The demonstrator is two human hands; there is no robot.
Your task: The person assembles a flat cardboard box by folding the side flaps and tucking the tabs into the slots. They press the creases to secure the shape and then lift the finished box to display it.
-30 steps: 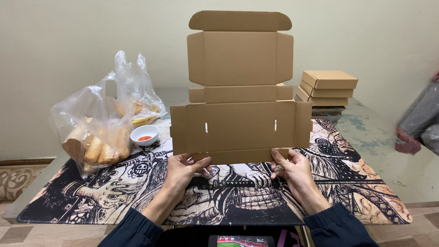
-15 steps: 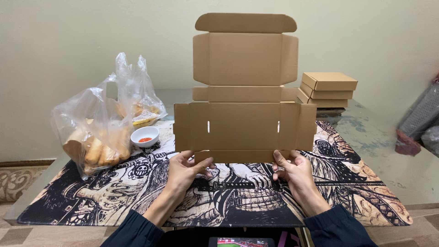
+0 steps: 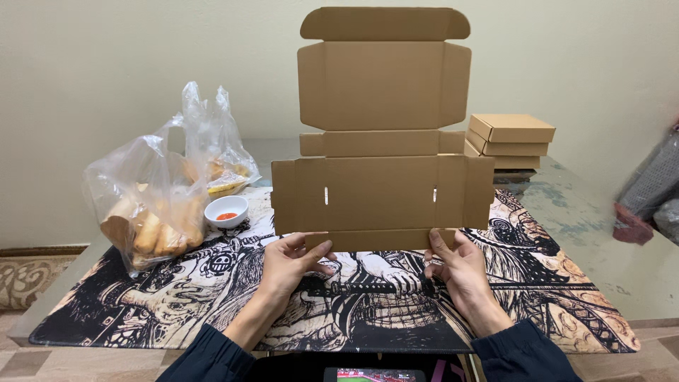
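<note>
At nine o'clock a clear bag of bread [image 3: 152, 212] slumps beside a small white sauce bowl [image 3: 226, 211]; the left hand [image 3: 290, 265] and right hand [image 3: 456, 265], set well apart, each pinch the bottom flap of a flat cardboard box [image 3: 382, 191] held upright over the printed mat [image 3: 177, 297]; even grip at both corners should keep creases square; finished boxes [image 3: 511, 140] sit at two o'clock.

Soft, even indoor light, fairly bright; faint shadows lie under the fingers [image 3: 320, 249]. Far right of them the dark objects [image 3: 654, 191] are blurred. Mild glare sits on the plastic bags [image 3: 152, 191].
</note>
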